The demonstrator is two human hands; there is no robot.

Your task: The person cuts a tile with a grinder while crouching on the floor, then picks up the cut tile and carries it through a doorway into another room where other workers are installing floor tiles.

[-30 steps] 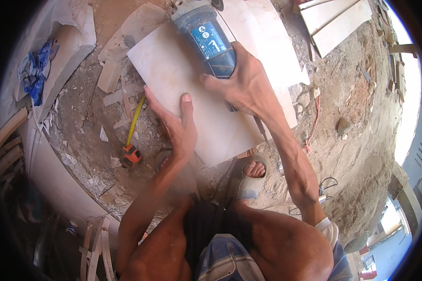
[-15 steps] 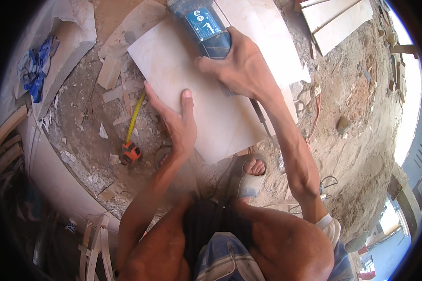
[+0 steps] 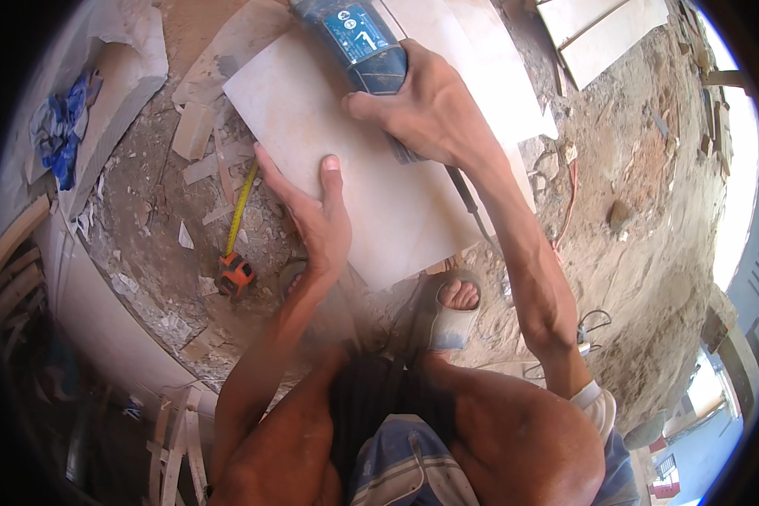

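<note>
My right hand [image 3: 426, 105] is wrapped around the rear body of a blue corded angle grinder [image 3: 352, 38]. The grinder's front end is cut off at the upper edge, so its disc cannot be seen. Beneath it lies a pale cream tile [image 3: 396, 215]. On the tile's left side rests my left hand [image 3: 316, 215], fingers stretched along the edge and thumb flat on the top face. Just left of that hand, an orange and black tape measure [image 3: 236, 274] sits on the ground, its yellow blade [image 3: 243, 207] drawn out toward the tile.
My sandalled foot [image 3: 458, 297] is close to the tile's near edge. Rubble and tile offcuts [image 3: 194, 131] litter the dirt ground. More pale tiles [image 3: 603, 34] lie at the far right. A crumpled blue cloth [image 3: 63, 126] is at the left. The grinder's cord [image 3: 464, 190] runs beside my right forearm.
The grinder and my right hand have shifted slightly up and left in the picture. The tile and my left hand appear slightly shifted the same way. Both hands keep their hold and pose.
</note>
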